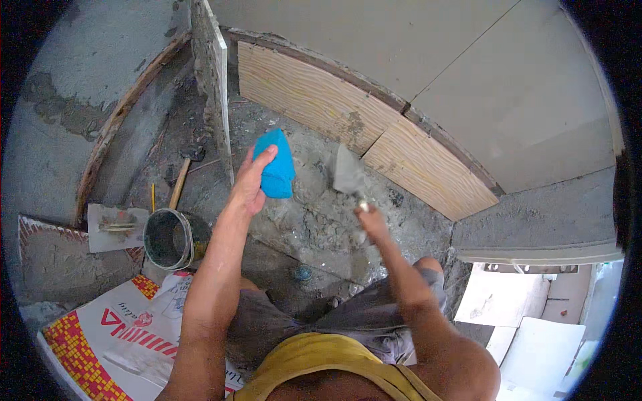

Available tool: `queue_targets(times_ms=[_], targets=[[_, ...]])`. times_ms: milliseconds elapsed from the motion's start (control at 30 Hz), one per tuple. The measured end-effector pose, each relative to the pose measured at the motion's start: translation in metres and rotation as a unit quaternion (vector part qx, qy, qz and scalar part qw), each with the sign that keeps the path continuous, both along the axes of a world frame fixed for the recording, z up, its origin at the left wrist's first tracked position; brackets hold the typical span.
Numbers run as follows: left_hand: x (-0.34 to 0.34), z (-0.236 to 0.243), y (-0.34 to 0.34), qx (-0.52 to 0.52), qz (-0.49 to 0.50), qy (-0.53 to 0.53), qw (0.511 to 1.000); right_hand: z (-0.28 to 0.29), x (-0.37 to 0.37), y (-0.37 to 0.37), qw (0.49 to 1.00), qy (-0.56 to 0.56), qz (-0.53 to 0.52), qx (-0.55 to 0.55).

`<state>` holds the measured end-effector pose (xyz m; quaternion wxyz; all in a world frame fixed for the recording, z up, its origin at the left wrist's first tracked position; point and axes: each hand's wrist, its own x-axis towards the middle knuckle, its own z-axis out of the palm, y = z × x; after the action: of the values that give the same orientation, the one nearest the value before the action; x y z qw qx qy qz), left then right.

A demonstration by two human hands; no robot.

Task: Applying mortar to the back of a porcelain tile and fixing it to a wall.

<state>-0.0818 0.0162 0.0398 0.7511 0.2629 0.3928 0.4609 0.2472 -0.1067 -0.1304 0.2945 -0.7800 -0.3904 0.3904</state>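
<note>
My left hand [255, 173] grips a bright blue block [277, 162], apparently a sponge, raised over the mortar-covered floor. My right hand [368, 223] is closed on the handle of a trowel, whose grey blade [348, 172] is over the wet, lumpy mortar [301, 224] near the base of the light plywood boards [412, 154].
A dark bucket [165, 238], a smeared board [118, 228] and a wooden handle [180, 183] lie at the left, beside a printed carton [117, 334]. An upright white panel [221, 80] juts from the wall. White tiles or boards [542, 354] are at lower right.
</note>
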Motion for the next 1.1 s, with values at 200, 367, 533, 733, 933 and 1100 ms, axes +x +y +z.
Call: queue_targets(times_ms=[200, 367, 533, 733, 933, 1100], targets=[[-0.003, -0.004, -0.012, -0.005, -0.015, 0.036, 0.999, 0.023, 0.014, 0.026, 0.964, -0.090, 0.044, -0.248], [0.016, -0.013, -0.004, -0.013, -0.038, 0.049, 0.998, -0.032, -0.026, -0.038, 0.919, -0.274, 0.228, -0.170], [0.029, -0.020, 0.006, -0.001, -0.056, 0.019, 0.998, 0.013, -0.048, -0.127, 0.946, -0.258, 0.142, -0.133], [0.017, -0.025, 0.013, 0.003, -0.039, 0.002, 0.999, -0.036, -0.158, -0.142, 0.852, 0.389, -0.319, -0.145], [0.014, -0.018, -0.001, -0.014, -0.039, 0.018, 0.999, -0.049, -0.182, -0.051, 0.883, 0.387, -0.262, -0.051], [0.003, -0.013, 0.000, -0.006, -0.030, 0.020, 0.999, -0.026, -0.173, -0.057, 0.994, -0.013, -0.051, -0.092]])
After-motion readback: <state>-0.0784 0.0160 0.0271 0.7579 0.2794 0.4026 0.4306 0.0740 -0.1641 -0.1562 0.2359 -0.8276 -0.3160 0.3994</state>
